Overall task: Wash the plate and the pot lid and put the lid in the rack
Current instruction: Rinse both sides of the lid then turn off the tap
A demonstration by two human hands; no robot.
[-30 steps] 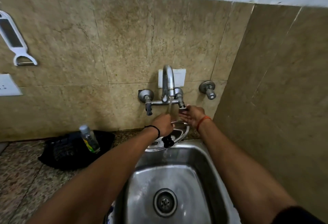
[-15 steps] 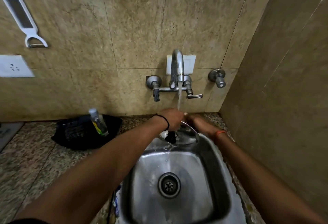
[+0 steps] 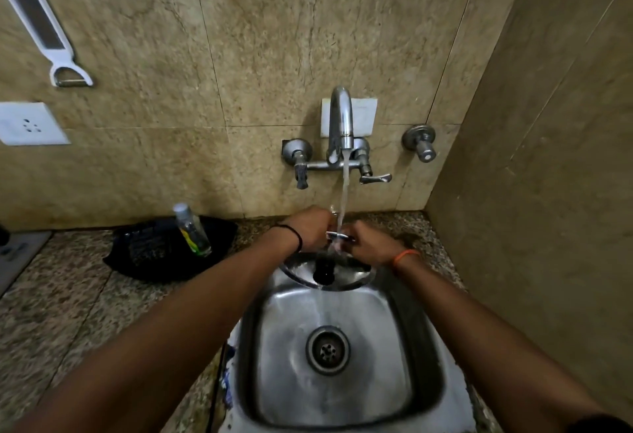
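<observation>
A steel pot lid (image 3: 354,276) with a black knob (image 3: 323,270) is held tilted over the back edge of the steel sink (image 3: 426,357), knob side toward me. My left hand (image 3: 313,228) and my right hand (image 3: 368,244) both grip its far rim, close together. Water runs from the wall tap (image 3: 340,124) onto the rim between my hands and spills off the lid into the basin. No plate and no rack are in view.
A clear bottle (image 3: 191,230) lies on a black cloth (image 3: 147,254) on the speckled counter, left of the sink. A white peeler (image 3: 44,28) and a wall socket (image 3: 30,124) are on the tiled wall. A side wall stands close on the right.
My right hand left the tap's right lever, which now points sideways, and came down onto the lid. Water now flows. The lid has tipped knob side toward me.
</observation>
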